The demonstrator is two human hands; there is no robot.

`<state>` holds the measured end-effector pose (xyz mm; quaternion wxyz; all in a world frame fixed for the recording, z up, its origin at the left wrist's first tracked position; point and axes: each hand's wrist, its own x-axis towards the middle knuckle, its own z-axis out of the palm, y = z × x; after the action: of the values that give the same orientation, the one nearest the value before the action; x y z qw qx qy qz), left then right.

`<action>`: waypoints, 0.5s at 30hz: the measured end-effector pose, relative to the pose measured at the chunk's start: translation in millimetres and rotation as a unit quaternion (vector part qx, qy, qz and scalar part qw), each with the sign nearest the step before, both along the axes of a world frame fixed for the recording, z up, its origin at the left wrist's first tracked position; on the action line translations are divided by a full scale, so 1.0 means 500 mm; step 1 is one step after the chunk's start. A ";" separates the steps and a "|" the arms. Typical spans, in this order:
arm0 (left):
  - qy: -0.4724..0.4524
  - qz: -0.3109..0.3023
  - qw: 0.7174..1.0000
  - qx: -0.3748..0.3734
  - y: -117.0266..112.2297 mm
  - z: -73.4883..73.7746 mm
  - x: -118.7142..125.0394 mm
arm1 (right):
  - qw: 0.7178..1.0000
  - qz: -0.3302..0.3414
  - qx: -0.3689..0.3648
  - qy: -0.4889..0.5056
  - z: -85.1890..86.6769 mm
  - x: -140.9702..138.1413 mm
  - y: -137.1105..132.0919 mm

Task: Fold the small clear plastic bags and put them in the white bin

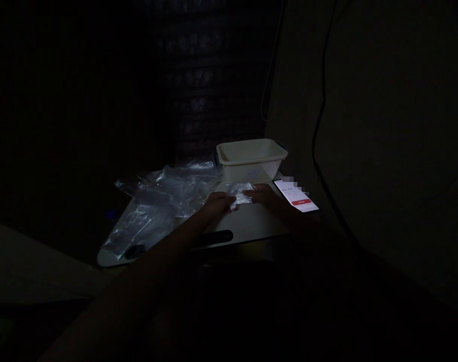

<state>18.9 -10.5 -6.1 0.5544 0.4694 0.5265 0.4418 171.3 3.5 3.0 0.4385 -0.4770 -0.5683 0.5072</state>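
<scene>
Dim bench: both hands at small clear bag (242,195), mid-table, just in front of white tub (251,157).
Left hand (216,205) curled, fingers closed on the bag's left edge. Right hand (265,195) laid flatter against the right edge, grip not resolvable in this light. Forearms reaching forward from lower frame, converging on the bag, wrists low over the table top (247,223). Heap of loose clear bags (164,201) spread across the table's left part. Lit phone (297,197) lying just right of the right hand: white screen, red bar near its lower end, writing blurred, unreadable.
</scene>
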 end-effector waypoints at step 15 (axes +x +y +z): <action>0.217 0.273 0.930 0.120 0.178 0.083 -0.018 | 0.978 -0.031 0.130 -0.161 -0.022 0.077 0.019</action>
<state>9.8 78.3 35.4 0.2242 0.4550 0.6851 0.5228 209.6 12.9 -8.2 0.4149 -0.5085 -0.6778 0.3314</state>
